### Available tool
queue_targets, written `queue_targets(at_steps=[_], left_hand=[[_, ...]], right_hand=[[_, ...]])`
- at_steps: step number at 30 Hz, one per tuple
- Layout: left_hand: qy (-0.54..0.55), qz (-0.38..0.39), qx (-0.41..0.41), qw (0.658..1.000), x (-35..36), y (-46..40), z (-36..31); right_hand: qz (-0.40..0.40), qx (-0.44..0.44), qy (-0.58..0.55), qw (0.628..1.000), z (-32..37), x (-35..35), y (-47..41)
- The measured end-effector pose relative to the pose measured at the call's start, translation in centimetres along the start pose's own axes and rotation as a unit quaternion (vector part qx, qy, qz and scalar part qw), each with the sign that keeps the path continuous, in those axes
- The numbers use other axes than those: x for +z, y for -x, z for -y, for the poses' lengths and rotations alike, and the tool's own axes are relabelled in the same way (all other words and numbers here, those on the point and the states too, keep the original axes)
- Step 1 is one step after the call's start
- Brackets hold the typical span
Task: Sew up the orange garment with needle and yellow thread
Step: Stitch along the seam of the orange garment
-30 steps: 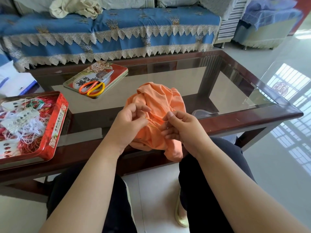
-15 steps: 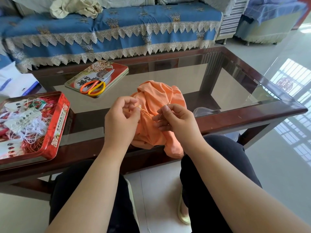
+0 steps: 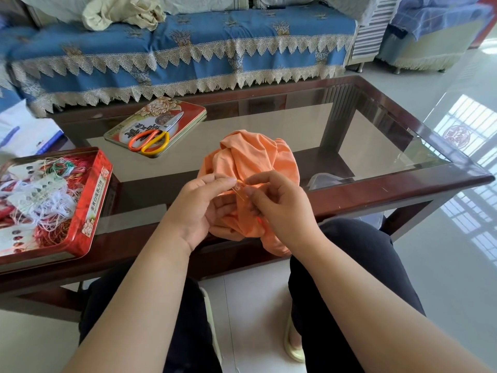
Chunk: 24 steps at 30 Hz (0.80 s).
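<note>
The orange garment (image 3: 250, 160) lies bunched at the near edge of the glass coffee table (image 3: 403, 184), one end hanging over the edge. My left hand (image 3: 199, 208) holds a fold of it, thumb and forefinger pinched together near the top. My right hand (image 3: 279, 205) pinches the yellow thread (image 3: 240, 190), which runs as a short strand between the two hands. The needle is too small to make out.
A red tin (image 3: 94, 200) full of tangled threads sits at the table's left end. Orange-handled scissors (image 3: 150, 140) lie on the tin's lid (image 3: 188, 111) further back. A blue-covered sofa (image 3: 188, 49) stands behind the table. My knees are under the table's near edge.
Both hands rose a little off the garment and their fingertips came together over the fold. The yellow thread now shows between them.
</note>
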State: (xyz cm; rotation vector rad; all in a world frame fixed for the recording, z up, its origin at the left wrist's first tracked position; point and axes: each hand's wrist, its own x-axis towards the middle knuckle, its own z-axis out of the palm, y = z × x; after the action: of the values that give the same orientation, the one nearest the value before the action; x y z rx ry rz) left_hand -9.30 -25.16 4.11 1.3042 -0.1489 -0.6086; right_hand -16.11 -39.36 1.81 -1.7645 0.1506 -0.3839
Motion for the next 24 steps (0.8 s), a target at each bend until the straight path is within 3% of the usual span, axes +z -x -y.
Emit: queue_targets(at_steps=[4,9,18,24], left_hand=[[0.032,0.074,-0.027,0.996,-1.0,-0.2,-0.2],[0.018,0.072,-0.012,0.997,-0.9,-0.2,0.1],[0.086,0.099,-0.028,0.991,-0.9,-0.1,-0.5],[0.038,0.117,-0.03,0.992,-0.1,0.3,-0.1]], right_hand=[[-0.032,-0.026,0.05,0.998,-0.2,0.0,0.2],[-0.042,-0.046,0.09,0.994,-0.3,-0.2,0.6],[-0.078,-0.098,-0.023,0.992,1.0,0.2,1.7],[-0.133,-0.094,-0.026,0.986,1.5,0.1,0.7]])
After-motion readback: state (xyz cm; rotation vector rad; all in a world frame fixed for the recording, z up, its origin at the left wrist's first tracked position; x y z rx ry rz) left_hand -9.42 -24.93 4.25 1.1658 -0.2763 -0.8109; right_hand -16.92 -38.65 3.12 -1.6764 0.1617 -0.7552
